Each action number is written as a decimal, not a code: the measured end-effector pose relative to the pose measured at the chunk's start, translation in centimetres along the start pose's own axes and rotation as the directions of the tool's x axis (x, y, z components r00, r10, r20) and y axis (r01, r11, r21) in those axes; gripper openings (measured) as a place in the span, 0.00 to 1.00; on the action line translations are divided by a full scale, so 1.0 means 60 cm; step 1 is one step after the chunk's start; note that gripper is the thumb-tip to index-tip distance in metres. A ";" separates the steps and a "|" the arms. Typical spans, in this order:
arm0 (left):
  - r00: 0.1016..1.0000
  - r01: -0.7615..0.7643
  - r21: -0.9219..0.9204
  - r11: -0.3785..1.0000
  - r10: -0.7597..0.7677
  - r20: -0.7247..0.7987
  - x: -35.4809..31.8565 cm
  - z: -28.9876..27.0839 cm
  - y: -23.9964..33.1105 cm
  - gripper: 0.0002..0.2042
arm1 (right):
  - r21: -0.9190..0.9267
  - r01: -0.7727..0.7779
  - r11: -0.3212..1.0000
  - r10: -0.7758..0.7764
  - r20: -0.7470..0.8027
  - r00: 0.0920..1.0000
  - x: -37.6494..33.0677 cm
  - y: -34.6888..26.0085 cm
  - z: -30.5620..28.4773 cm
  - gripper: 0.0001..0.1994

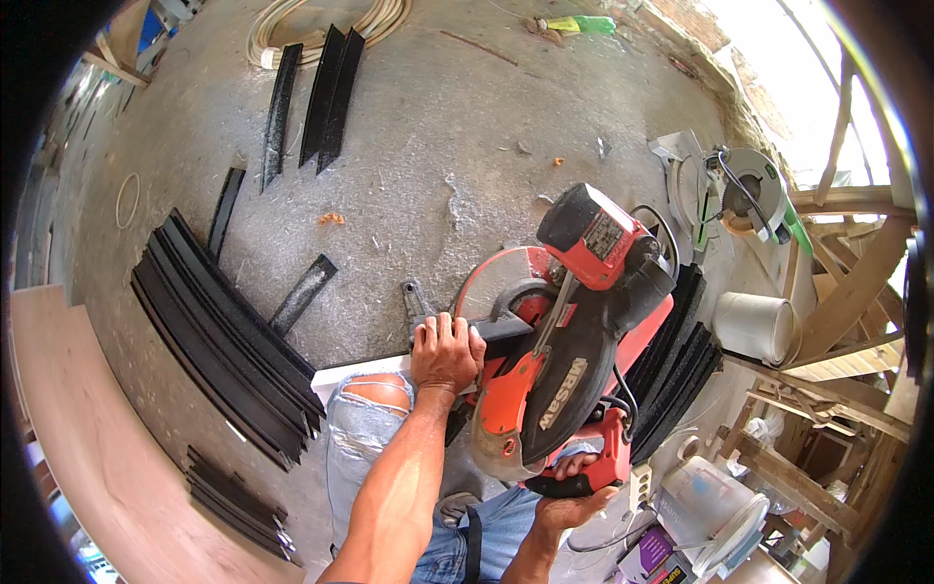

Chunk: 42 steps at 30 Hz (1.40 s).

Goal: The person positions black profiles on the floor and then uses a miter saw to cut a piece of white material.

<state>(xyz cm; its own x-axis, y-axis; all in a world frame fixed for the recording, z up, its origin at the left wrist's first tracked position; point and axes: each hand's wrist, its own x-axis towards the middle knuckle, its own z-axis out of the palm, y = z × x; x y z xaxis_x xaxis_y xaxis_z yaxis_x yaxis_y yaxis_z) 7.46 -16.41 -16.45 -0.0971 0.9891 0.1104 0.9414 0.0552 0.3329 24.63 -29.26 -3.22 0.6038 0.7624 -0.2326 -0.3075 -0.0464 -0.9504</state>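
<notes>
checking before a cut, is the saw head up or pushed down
Down, it seems: the saw head sits low over the strip under the left hand, right hand on its handle. Blade contact is hidden.

A small rectangular grey label sat on the saw's red motor housing, right of centre. At the lower right edge lay a purple and white box.

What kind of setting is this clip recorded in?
Most likely a rough workshop or building site. A red chop saw sits on a bare concrete floor, long black strips lie stacked beside it, and a second circular saw lies by timber framing.
</notes>
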 end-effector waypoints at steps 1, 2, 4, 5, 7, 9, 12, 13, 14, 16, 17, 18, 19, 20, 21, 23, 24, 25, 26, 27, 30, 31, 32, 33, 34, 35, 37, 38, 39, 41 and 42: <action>1.000 0.002 -0.001 1.000 -0.002 0.004 0.001 0.000 0.000 0.11 | 0.001 0.000 1.000 0.000 0.002 1.000 0.000 0.004 -0.004 0.38; 1.000 0.003 0.000 1.000 -0.003 0.002 0.001 0.001 0.001 0.11 | 0.018 -0.001 1.000 0.001 -0.011 1.000 -0.001 0.008 -0.008 0.38; 1.000 0.003 0.003 1.000 -0.003 0.009 0.000 0.001 0.002 0.11 | 0.036 -0.003 0.999 0.003 -0.023 1.000 -0.002 0.013 -0.014 0.38; 1.000 0.003 0.004 1.000 -0.003 0.007 0.000 0.001 0.002 0.11 | 0.028 -0.005 1.000 0.005 0.012 1.000 -0.002 0.014 -0.016 0.37; 1.000 0.003 -0.002 1.000 -0.003 0.004 0.001 0.001 0.002 0.11 | 0.021 -0.008 1.000 0.007 0.049 0.999 -0.002 0.016 -0.019 0.36; 1.000 0.004 0.000 1.000 -0.004 0.001 0.001 0.001 0.003 0.11 | -0.016 -0.001 1.000 0.002 0.054 0.999 -0.002 0.017 -0.019 0.37; 1.000 0.005 0.001 1.000 -0.005 -0.001 0.002 -0.001 0.004 0.11 | -0.034 -0.001 0.999 0.003 0.041 0.999 -0.003 0.021 -0.021 0.37; 1.000 0.005 0.000 1.000 -0.005 0.000 0.002 -0.002 0.004 0.11 | -0.032 -0.004 0.999 0.005 0.043 0.999 -0.003 0.021 -0.019 0.37; 1.000 0.008 0.004 1.000 -0.008 -0.001 0.002 -0.002 0.004 0.11 | -0.037 0.003 0.999 -0.002 0.034 0.999 -0.004 0.022 -0.017 0.37; 1.000 -0.003 -0.004 1.000 0.003 -0.020 0.002 0.000 0.005 0.11 | -0.037 0.006 0.999 -0.005 0.030 1.000 -0.004 0.026 -0.018 0.37; 1.000 0.000 0.002 1.000 0.000 -0.023 0.002 0.000 0.004 0.11 | 0.006 0.002 1.000 -0.002 0.029 1.000 -0.005 0.031 -0.025 0.38; 1.000 0.000 0.001 1.000 0.000 -0.018 0.002 0.001 0.003 0.11 | 0.049 -0.002 0.999 0.001 0.027 1.000 -0.006 0.035 -0.030 0.38; 1.000 0.000 -0.001 1.000 0.000 -0.012 0.002 0.000 0.003 0.11 | 0.052 -0.007 0.999 0.006 0.032 0.999 -0.006 0.035 -0.031 0.38; 1.000 0.002 -0.005 1.000 -0.002 -0.008 0.002 -0.001 0.003 0.11 | 0.048 -0.005 0.999 0.003 0.033 0.999 -0.006 0.036 -0.031 0.39; 1.000 0.007 0.001 1.000 -0.006 -0.010 0.002 -0.001 0.004 0.11 | 0.043 -0.002 0.999 0.001 0.033 0.999 -0.005 0.036 -0.031 0.39; 1.000 0.001 -0.004 1.000 -0.001 -0.029 0.001 0.001 0.003 0.11 | 0.018 0.006 1.000 -0.006 0.039 0.999 -0.005 0.036 -0.030 0.40; 1.000 -0.006 0.024 1.000 0.006 -0.026 0.000 0.002 0.001 0.12 | -0.012 0.021 1.000 -0.021 0.037 0.999 -0.005 0.036 -0.029 0.40; 1.000 0.000 0.032 0.999 0.001 -0.027 -0.001 0.002 0.001 0.12 | -0.009 0.014 1.000 -0.013 0.043 0.999 -0.005 0.034 -0.026 0.40; 1.000 0.001 0.018 1.000 -0.001 -0.027 -0.001 0.003 0.002 0.11 | -0.008 0.006 1.000 -0.006 0.028 1.000 -0.006 0.031 -0.024 0.40; 1.000 0.002 0.003 1.000 -0.002 -0.026 -0.001 0.002 0.001 0.11 | -0.007 -0.001 1.000 0.001 0.013 1.000 -0.007 0.029 -0.020 0.41; 1.000 0.001 0.007 1.000 -0.001 -0.026 0.001 0.001 0.003 0.11 | 0.007 -0.009 1.000 0.009 0.011 1.000 -0.006 0.029 -0.020 0.40; 1.000 0.002 0.004 1.000 -0.002 -0.019 0.000 0.000 0.003 0.11 | 0.013 -0.009 1.000 0.009 0.010 1.000 -0.006 0.030 -0.021 0.40; 1.000 0.002 0.005 1.000 -0.002 -0.019 0.000 0.000 0.002 0.11 | 0.013 -0.010 1.000 0.010 0.011 1.000 -0.006 0.030 -0.021 0.40; 1.000 0.001 0.005 1.000 -0.001 -0.022 -0.001 0.000 0.001 0.11 | 0.006 -0.005 1.000 0.005 0.024 1.000 -0.006 0.029 -0.022 0.40; 1.000 -0.001 0.004 1.000 0.001 -0.025 -0.001 0.001 0.001 0.11 | -0.001 0.000 1.000 0.000 0.037 0.999 -0.006 0.029 -0.021 0.40; 1.000 -0.001 0.004 1.000 0.001 -0.025 -0.001 0.001 0.001 0.11 | -0.001 0.000 1.000 0.000 0.036 0.999 -0.006 0.028 -0.019 0.40; 1.000 -0.001 0.000 1.000 0.001 -0.022 -0.001 0.002 0.002 0.11 | 0.042 0.002 0.999 -0.005 0.074 0.997 -0.007 0.027 -0.016 0.36; 1.000 -0.003 0.002 1.000 0.003 -0.022 -0.001 0.002 0.002 0.11 | 0.043 0.001 0.999 -0.005 0.073 0.997 -0.007 0.027 -0.016 0.36; 1.000 -0.002 0.002 1.000 0.002 -0.021 -0.001 0.002 0.002 0.11 | 0.044 0.004 0.999 -0.007 0.084 0.996 -0.006 0.027 -0.015 0.36; 1.000 -0.004 0.003 1.000 0.004 -0.019 0.000 0.001 0.003 0.11 | 0.046 0.006 0.999 -0.010 0.093 0.996 -0.006 0.026 -0.014 0.36; 1.000 -0.003 0.001 1.000 0.003 -0.023 0.001 0.000 0.004 0.11 | 0.042 0.009 0.999 -0.013 0.084 0.996 -0.006 0.025 -0.013 0.36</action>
<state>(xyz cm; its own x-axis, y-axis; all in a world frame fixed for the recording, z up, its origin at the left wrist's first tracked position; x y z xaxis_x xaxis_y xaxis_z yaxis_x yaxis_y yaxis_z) 7.67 -16.35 -16.38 -0.1017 0.9860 0.1324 0.9421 0.0527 0.3313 24.53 -30.11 -4.75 0.5438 0.8144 -0.2024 -0.3326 -0.0122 -0.9430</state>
